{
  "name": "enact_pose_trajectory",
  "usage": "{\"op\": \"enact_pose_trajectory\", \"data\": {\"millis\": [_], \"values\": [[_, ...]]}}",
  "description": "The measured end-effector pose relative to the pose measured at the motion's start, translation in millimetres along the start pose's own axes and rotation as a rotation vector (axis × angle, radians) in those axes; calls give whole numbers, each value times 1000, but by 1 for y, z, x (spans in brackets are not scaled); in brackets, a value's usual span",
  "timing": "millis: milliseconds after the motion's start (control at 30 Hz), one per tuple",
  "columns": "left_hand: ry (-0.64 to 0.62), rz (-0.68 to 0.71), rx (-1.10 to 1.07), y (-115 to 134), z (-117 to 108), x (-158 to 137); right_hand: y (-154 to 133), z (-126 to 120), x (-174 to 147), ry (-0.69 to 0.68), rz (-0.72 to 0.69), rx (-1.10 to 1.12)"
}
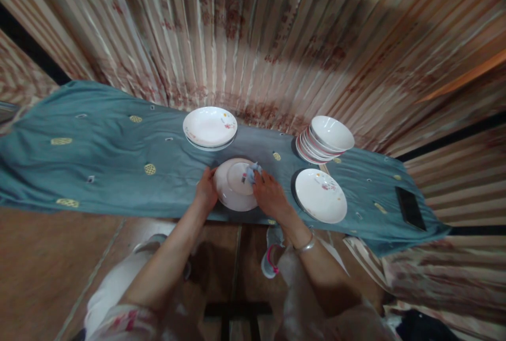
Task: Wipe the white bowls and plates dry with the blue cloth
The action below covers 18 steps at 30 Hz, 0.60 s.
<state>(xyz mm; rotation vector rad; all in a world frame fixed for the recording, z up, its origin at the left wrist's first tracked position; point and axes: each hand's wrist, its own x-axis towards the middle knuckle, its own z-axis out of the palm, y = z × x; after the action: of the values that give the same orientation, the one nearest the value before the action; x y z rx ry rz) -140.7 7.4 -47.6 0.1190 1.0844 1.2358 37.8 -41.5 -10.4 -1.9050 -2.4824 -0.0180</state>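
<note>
A white plate (233,193) lies upside down near the front edge of the cloth-covered table, its foot ring and a small printed mark facing up. My left hand (206,189) grips its left rim, fingers closed on the edge. With my right hand (269,193) I press a crumpled light-blue cloth (253,171) against the plate's underside, right of the mark. Just to the right rests a stack of floral plates (321,196), face up. Behind the held plate, slightly left, sits another small stack of floral plates (210,126).
Several nested white bowls (331,134) stand tilted at the back right. A dark phone (410,207) lies at the right end of the teal tablecloth (110,156). Behind the table hangs a patterned curtain (245,30), and dark metal bars (35,46) flank it.
</note>
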Motion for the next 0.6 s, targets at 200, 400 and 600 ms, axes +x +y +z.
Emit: {"op": "enact_pose_trajectory", "data": {"millis": [200,400,600], "values": [[-7,4,-23,-1,-2,3,-8,-12,-12,-93,-21,-72],[12,-5,-52,1,1,-1,-15,-22,-20,-120,-13,-69],[22,-1,-53,-1,0,2,-23,-32,-23,-188,-22,-92]]}}
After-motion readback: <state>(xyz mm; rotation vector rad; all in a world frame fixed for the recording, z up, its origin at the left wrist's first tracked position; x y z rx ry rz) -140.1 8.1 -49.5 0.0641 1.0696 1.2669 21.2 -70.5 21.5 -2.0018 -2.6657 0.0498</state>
